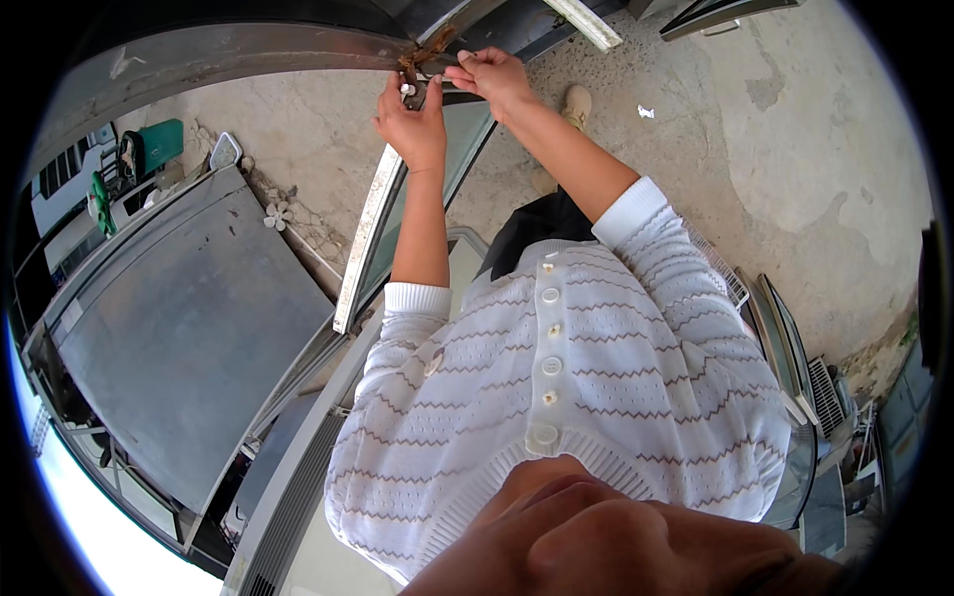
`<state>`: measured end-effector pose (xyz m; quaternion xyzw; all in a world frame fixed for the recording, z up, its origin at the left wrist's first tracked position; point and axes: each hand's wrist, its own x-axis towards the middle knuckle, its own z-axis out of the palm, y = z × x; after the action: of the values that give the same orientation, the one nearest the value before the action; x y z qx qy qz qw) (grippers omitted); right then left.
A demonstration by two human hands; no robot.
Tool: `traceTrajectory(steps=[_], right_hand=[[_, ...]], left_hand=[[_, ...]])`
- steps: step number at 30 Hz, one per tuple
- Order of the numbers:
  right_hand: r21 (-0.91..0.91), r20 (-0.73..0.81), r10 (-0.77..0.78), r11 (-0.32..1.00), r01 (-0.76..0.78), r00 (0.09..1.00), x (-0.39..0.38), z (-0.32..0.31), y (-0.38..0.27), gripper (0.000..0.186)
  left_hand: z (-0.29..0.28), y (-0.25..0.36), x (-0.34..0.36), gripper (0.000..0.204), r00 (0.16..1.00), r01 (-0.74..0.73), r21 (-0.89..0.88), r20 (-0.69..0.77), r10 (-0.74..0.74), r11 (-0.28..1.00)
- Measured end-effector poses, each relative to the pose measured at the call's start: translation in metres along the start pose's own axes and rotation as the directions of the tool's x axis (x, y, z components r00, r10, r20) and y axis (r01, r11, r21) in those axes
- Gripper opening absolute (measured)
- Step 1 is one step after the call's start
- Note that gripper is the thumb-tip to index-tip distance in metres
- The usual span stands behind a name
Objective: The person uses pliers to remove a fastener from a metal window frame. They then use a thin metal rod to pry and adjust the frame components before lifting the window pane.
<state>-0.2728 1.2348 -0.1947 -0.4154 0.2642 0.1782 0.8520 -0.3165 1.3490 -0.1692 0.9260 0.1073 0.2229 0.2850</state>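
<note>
At twelve o'clock, left hand (413, 129) and right hand (500, 79) curl fingers (434, 96) by rusty metal (429, 50), grip unclear; slipping could scrape them.

The left hand (412, 131) and right hand (500, 81) are at the beam's (248, 50) end, ahead; left lies the panel (189, 338) (fan (277, 216) just beside it).
</note>
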Motion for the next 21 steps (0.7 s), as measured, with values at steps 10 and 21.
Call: traceTrajectory(steps=[10,21], right_hand=[[-0.4,0.22,-0.409,0.79,0.464,0.886,-0.017,0.001,-0.004,0.018],[-0.655,0.665,-0.523,-0.066,0.753,0.533,-0.035,0.034,-0.019,0.018]], left_hand=[[-0.006,-0.001,0.004,0.059,0.998,-0.025,-0.029,0.064,0.027,0.999],[-0.003,-0.01,0.007,0.044,0.992,-0.07,-0.056,0.098,0.075,0.996]])
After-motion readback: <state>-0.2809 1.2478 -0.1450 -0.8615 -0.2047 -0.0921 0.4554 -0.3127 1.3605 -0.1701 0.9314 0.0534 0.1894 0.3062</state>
